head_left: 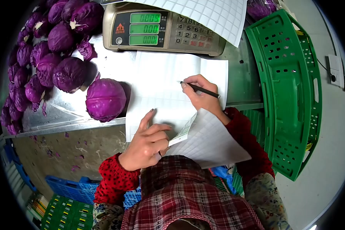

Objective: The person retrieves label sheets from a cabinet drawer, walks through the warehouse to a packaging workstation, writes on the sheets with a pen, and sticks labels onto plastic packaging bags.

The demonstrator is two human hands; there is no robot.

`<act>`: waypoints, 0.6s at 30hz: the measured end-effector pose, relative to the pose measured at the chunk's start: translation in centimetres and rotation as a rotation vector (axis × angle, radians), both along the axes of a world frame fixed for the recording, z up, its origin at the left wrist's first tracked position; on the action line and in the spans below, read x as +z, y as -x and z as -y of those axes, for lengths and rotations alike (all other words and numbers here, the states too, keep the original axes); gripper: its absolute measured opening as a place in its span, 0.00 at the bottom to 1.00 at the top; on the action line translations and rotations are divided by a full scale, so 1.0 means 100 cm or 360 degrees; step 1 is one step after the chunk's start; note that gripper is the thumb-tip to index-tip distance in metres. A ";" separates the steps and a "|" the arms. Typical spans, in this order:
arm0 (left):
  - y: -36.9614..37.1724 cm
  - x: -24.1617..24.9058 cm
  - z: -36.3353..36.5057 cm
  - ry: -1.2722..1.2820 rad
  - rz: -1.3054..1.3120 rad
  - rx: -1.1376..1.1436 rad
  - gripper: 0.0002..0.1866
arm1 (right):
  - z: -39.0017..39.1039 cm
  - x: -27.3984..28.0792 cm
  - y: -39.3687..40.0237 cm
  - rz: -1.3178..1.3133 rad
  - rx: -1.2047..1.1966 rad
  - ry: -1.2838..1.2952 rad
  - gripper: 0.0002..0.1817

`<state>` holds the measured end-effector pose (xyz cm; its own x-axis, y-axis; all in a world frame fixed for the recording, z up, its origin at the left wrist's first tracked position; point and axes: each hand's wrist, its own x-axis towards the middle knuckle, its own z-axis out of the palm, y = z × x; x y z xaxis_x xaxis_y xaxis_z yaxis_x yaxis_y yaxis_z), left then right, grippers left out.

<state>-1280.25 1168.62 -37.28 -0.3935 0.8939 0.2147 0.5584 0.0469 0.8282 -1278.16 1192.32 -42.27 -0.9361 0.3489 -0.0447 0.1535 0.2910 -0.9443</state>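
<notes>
Nearest on my feed, the left hand (146,145) is palm down, index finger stretched over the paper (163,82), other fingers bent beside a pale strip (183,134); I can't tell whether it grips that. Beyond, the right hand (205,101) slants up-left, pinching a black pen (204,90), nib at the paper on the desk (243,86).

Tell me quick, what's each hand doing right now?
Left hand: index finger extended; whether its grip holds the paper slip can't be told.
Right hand: closed, holding the black pen.
</notes>
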 end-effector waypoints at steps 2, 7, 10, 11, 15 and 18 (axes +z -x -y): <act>-0.002 -0.007 -0.003 0.0004 0.0065 0.0015 0.11 | 0.001 -0.005 0.002 -0.0153 0.0045 -0.0182 0.05; -0.008 -0.014 -0.005 0.0040 0.0041 0.0102 0.11 | 0.003 0.010 -0.002 0.0058 -0.0139 -0.0266 0.04; -0.006 -0.014 -0.004 0.0056 0.0048 0.0095 0.11 | 0.006 0.012 -0.001 0.0072 -0.0223 -0.0291 0.04; -0.005 -0.015 -0.004 0.0062 0.0045 0.0076 0.11 | 0.006 0.012 -0.001 -0.0022 -0.0238 -0.0311 0.05; -0.005 -0.018 -0.004 0.0035 0.0050 0.0106 0.11 | 0.006 0.009 0.003 -0.0057 -0.0122 -0.0328 0.05; -0.004 -0.018 -0.005 0.0035 0.0064 0.0115 0.11 | 0.006 0.009 0.001 -0.0036 -0.0005 -0.0443 0.06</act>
